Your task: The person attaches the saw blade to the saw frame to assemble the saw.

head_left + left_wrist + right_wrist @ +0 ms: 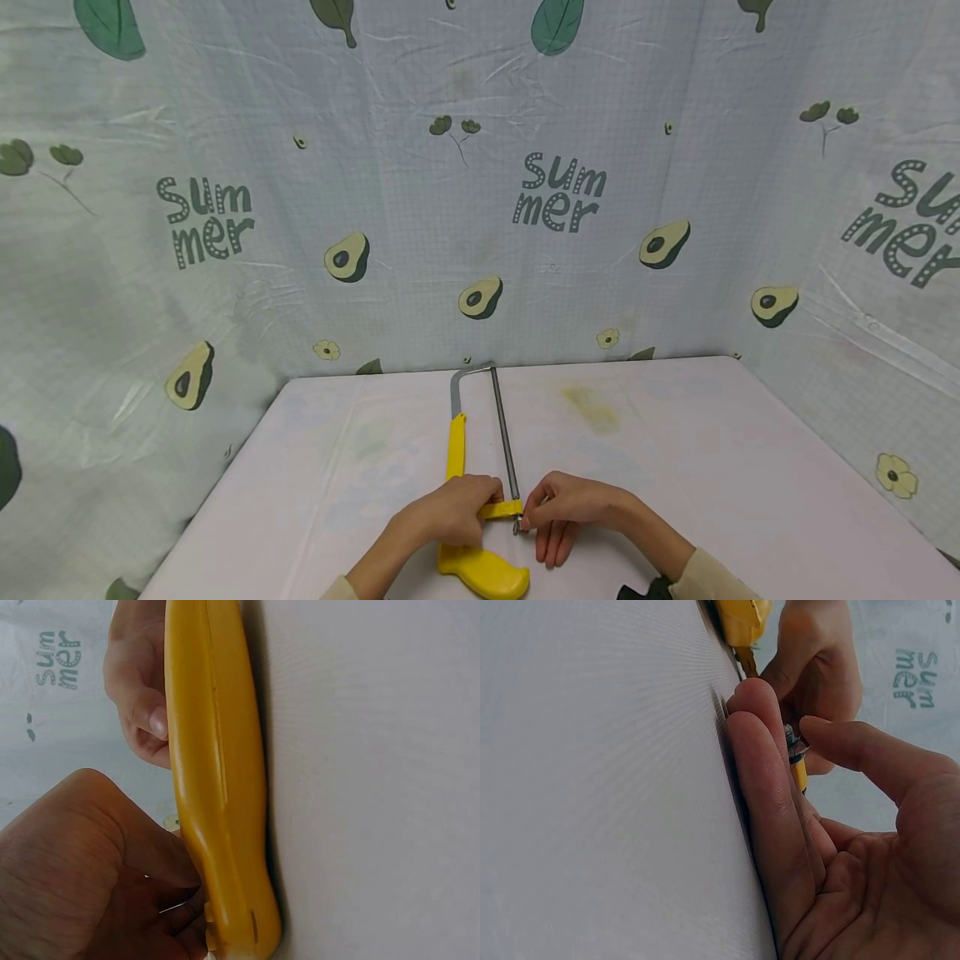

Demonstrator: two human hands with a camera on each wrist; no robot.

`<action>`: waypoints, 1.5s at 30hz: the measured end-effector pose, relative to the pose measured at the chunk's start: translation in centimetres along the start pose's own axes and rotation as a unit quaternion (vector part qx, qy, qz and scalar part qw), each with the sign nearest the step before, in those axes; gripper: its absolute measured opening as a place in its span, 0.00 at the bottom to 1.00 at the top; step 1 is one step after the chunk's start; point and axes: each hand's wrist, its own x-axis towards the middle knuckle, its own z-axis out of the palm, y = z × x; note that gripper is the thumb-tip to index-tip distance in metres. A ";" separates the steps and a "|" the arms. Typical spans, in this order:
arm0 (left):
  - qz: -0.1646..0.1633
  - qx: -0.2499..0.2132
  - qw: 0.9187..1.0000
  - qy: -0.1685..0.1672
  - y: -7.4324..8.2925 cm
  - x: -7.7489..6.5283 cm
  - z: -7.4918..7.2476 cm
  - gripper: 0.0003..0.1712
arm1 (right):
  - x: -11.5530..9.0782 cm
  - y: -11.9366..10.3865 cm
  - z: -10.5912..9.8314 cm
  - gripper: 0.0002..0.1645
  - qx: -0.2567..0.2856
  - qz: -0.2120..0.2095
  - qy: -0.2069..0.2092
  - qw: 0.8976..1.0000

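A hacksaw (457,446) with a yellow frame and handle (491,575) lies on the table, its grey bow and dark blade (504,433) pointing away from me. My left hand (453,507) grips the yellow frame just ahead of the handle, around the short crosspiece (501,509). At the near end of the blade, my right hand (573,504) pinches the small metal wing nut (793,744) between thumb and index finger. Its other fingers (769,772) stretch down along the tabletop. In the left wrist view the handle (217,750) hides part of both hands.
The table (360,467) has a pale cover with a yellowish stain right of the blade. A light curtain (420,208) printed with avocados and leaves rises behind it and along both sides. Something black (648,590) shows by the right sleeve at the bottom edge.
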 end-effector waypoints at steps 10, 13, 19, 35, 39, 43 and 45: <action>0.007 0.003 1.000 -0.003 -0.6 0.3 0.3 0.24 | 0.0 0.0 0.1 0.15 0.004 0.000 -0.001 1.000; -0.005 -0.005 1.000 -0.007 0.8 -0.5 -0.6 0.24 | -0.1 0.0 0.2 0.15 0.003 -0.003 0.000 1.000; -0.014 0.001 1.000 -0.001 1.7 -1.1 -1.0 0.24 | -0.1 -0.1 0.3 0.15 0.005 -0.007 -0.001 1.000; -0.021 -0.001 1.000 -0.006 1.7 -1.0 -1.1 0.23 | -0.1 -0.2 0.2 0.15 0.007 -0.005 0.000 1.000; -0.014 -0.007 1.000 -0.008 1.5 -1.0 -1.1 0.23 | 0.0 -0.2 0.2 0.14 0.005 -0.006 0.000 1.000; 0.000 -0.001 1.000 -0.007 1.1 -1.0 -1.0 0.22 | 0.1 -0.1 0.1 0.15 0.007 -0.008 -0.002 1.000; -0.001 0.000 1.000 -0.007 1.2 -1.0 -1.0 0.23 | 0.1 -0.1 0.1 0.15 0.009 -0.009 -0.004 1.000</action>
